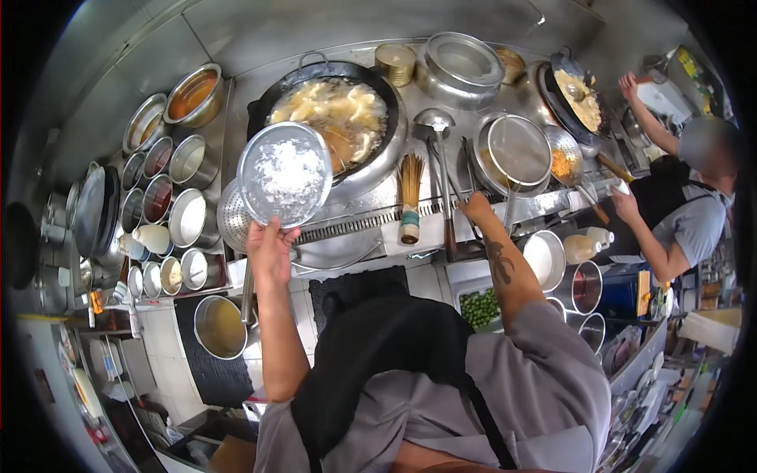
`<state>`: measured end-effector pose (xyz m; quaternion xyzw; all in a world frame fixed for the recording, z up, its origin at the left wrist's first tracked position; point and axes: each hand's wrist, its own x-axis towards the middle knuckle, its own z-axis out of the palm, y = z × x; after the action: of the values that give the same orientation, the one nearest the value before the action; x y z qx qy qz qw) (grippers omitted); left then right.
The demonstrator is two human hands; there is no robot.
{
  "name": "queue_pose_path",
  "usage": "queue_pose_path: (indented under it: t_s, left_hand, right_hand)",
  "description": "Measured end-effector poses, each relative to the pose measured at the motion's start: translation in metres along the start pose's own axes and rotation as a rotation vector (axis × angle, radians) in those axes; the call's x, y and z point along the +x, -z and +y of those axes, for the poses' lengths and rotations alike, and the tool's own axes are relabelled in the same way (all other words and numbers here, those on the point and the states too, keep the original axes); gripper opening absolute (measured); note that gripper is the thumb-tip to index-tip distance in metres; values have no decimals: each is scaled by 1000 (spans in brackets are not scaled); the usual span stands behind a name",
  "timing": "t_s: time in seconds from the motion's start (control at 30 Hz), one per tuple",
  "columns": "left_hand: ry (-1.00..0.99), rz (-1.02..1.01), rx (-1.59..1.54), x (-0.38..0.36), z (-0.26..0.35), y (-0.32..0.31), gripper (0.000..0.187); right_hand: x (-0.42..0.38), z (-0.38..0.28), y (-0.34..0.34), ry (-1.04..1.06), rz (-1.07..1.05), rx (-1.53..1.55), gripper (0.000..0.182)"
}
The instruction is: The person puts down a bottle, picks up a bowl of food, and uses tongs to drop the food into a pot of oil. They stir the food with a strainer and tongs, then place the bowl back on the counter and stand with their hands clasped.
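Left hand (pixel 270 251) pinches the bowl (pixel 254 189) nearside, probably dodging the bubbling wok (pixel 359 72); can't tell if right hand (pixel 478 208) grips anything.

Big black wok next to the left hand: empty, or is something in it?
The wok is not empty: pale yellow pieces lie in foaming liquid inside it. How deep, I cannot tell.

Round grey dish (pixel 317 194), near edge held in left hand (pixel 273 246); loose white clumps (pixel 288 169) across middle; overlaps wok's (pixel 260 112) near left side in view.
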<state>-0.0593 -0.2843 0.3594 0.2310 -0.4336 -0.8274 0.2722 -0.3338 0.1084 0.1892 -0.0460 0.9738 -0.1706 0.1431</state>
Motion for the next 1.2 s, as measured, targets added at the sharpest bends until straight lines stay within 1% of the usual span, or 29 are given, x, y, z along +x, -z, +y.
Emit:
queue_pose_path:
  t_s: [0.07,0.13,0.2,0.27,0.3,0.33,0.4,0.43,0.47,0.5,0.53,0.57,0.6,0.67,0.73,0.77,0.8,0.87,0.9,0.93,1.0,1.03,1.1,1.2]
  left_hand:
    - [-5,22,9,-5,0,-9,14]
    - [-4,-38,-6,-6,1,-16,14]
    - [3,-50,26,-2,2,-21,13]
    - [31,-115,70,5,6,-28,14]
    - [23,-168,75,10,5,-30,13]
    - [32,-192,75,13,7,-33,13]
    - [46,-227,83,15,8,-42,14]
    - [50,-277,74,16,8,-47,15]
    - [70,-308,72,19,6,-49,15]
    - [99,-358,68,21,3,-51,14]
    - [130,-409,66,23,0,-54,14]
    - [157,-446,71,23,-5,-56,14]
    - [196,-491,88,23,-11,-56,13]
    - [267,-581,114,19,-25,-59,11]
    - [368,-643,162,8,-44,-64,12]
    - [414,-682,182,2,-53,-66,12]
    - [452,-731,193,-7,-61,-68,12]
    - [499,-797,203,-27,-75,-75,16]
    - [528,-841,223,-39,-79,-78,16]
    - [577,-915,231,-48,-84,-80,16]
    - [608,-957,287,-72,-95,-88,16]
    - [660,-1038,292,-86,-100,-91,16]
    - [662,-1057,311,-116,-110,-96,15]
    - [745,-1201,362,-161,-129,-94,15]
  right_hand:
    - [-1,-3,-3,12,1,-7,61]
    - [-7,1,-4,22,-11,-35,65]
    - [-23,2,-2,-5,34,-7,65]
    - [-48,3,5,38,146,-24,57]
    - [-63,4,4,104,246,-6,55]
    - [-81,1,5,82,260,-4,55]
    - [-121,-5,-1,209,372,115,47]
    - [-140,-7,-12,207,409,188,40]
    - [-159,-7,-20,220,327,190,38]
    - [-183,-14,-22,302,234,277,38]
    - [-208,-22,-38,268,289,254,38]
    - [-232,-25,-49,105,109,265,39]
    - [-252,-26,-65,62,126,275,39]
    - [-290,-25,-99,70,-73,139,42]
    - [-334,-30,-124,18,-60,208,43]
    - [-355,-31,-133,-54,-107,234,44]
    - [-374,-34,-139,-111,-87,254,44]
    - [-410,-40,-147,-274,-197,191,43]
    - [-428,-40,-150,-312,-164,201,39]
    - [-442,-41,-155,-390,-132,229,39]
    - [-468,-38,-166,-439,-128,253,42]
    - [-478,-36,-174,-482,-135,256,42]
    - [-496,-31,-188,-535,-141,279,42]
    - [-526,-34,-198,-616,-93,348,45]
